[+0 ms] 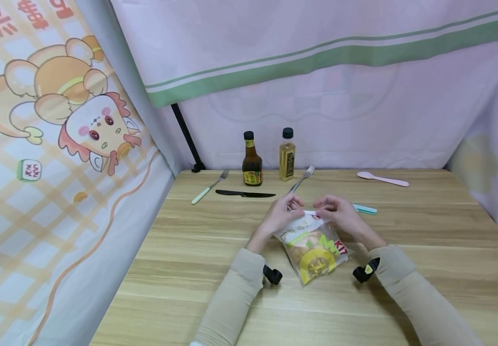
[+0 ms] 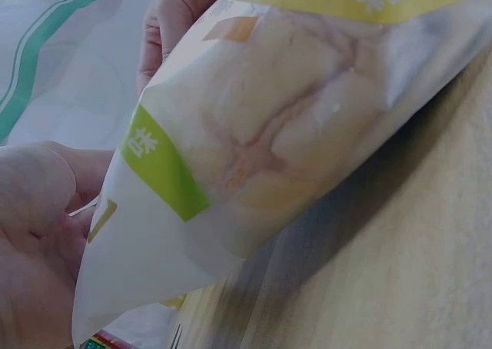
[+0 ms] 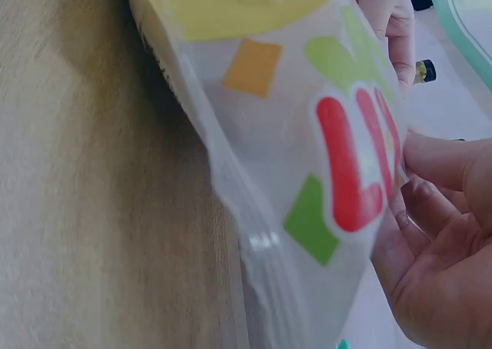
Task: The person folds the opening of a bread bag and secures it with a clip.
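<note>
Plastic bag [image 1: 318,254] with bread-like contents [image 2: 296,107] should handle as light and soft, easily crushed, its film perhaps slippery; the top edge [image 1: 308,213] seems the safest hold. Left grip [image 1: 281,211] and right grip [image 1: 338,211] pinch that far edge, the bag extending below them towards the table's [image 1: 175,283] near side.
</note>
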Available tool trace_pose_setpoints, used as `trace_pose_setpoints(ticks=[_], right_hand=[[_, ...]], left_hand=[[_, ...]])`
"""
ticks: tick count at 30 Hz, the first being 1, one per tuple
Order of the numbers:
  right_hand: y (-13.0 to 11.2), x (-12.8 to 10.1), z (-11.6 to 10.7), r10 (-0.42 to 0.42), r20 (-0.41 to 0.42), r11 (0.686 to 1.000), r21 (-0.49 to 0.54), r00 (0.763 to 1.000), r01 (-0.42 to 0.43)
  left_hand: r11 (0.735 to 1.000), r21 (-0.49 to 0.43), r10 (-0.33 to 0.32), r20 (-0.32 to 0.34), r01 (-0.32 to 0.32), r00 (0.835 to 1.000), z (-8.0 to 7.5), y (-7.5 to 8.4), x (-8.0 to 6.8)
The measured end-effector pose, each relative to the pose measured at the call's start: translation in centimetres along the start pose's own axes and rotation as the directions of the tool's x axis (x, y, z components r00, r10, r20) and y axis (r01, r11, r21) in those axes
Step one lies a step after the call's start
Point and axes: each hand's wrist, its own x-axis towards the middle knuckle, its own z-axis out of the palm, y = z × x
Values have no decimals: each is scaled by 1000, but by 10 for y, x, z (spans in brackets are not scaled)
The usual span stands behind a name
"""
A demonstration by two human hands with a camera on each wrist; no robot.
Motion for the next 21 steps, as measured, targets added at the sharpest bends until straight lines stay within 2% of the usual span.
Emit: trace_pose_setpoints(ticks=[11,21], right_hand=[[0,-3,-2,-41,26,997,-63,999,42],[-2,-10,-2,-12,26,1000,-10,1000,13]], left_hand=[[995,96,-12,-10,13,1000,1,1,0],[980,187,-64,-50,73,997,1,3,-2]])
